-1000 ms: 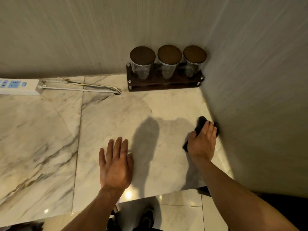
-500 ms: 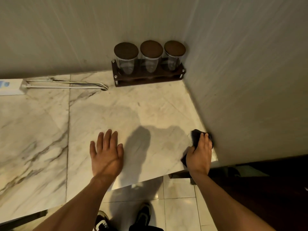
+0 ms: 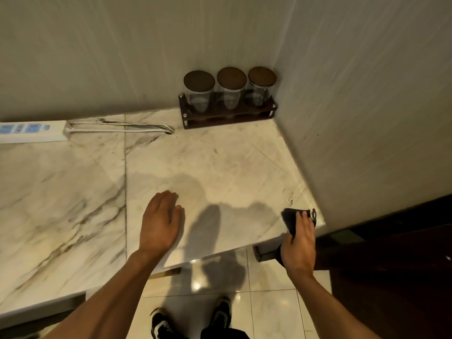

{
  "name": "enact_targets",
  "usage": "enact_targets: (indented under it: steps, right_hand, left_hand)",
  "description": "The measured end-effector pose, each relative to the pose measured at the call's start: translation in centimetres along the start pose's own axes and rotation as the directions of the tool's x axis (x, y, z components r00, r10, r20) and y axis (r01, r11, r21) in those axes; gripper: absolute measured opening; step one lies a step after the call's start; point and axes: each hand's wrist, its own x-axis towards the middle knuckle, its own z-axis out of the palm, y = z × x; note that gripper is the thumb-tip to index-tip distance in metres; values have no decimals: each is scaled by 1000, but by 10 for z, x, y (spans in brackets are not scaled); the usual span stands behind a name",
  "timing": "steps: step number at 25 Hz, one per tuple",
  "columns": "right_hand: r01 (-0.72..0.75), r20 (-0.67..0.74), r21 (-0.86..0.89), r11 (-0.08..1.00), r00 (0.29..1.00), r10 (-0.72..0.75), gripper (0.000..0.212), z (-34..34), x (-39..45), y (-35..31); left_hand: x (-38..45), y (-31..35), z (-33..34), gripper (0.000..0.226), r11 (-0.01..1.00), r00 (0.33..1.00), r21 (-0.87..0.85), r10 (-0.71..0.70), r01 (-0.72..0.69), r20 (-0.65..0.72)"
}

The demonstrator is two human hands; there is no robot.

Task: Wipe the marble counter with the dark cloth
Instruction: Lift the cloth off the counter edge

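A: Right hand (image 3: 299,245) clamped around the dark cloth (image 3: 289,220), thumb underneath, fingers on top, right at the near right corner of the worktop (image 3: 220,167), beside the side wall. Part of the cloth draped past the front edge.

B: Left hand (image 3: 160,222)?

A: Empty, fingers loosely together and slightly curled, palm down over the marble; resting or hovering, cannot tell.

B: Progress so far?

A: Hard to judge. Faint duller patch with a curved outline ahead of the left hand, possibly a damp trace of wiping, possibly just shadow. Right slab near the corner looks partly covered at best.

B: Left to do?

A: Probably most of it: the whole left slab with the grey veins, the strip along the back wall near the power strip (image 3: 33,131) and its cable (image 3: 122,127), and the area in front of the rack (image 3: 227,117) with 3 lidded jars (image 3: 230,90). No visible streaks there.
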Motion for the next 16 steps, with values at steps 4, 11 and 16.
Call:
enact_targets:
  steps: [4,11,16]
  right_hand:
    - [-16,21,52,999,1000,15,65,19,-38,-24]
    - [46,158,113,993,985,-63,63,53,-119,-73]
    - [-8,443,233,972,891,-98,58,71,-170,-121]
  left_hand:
    - [-35,-6,-18,43,995,999,-85,-45,44,-7]
    - [-84,-18,-31,39,987,985,-73,-136,144,103]
    - [-99,-25,-61,42,892,942,-329,-243,311,233]
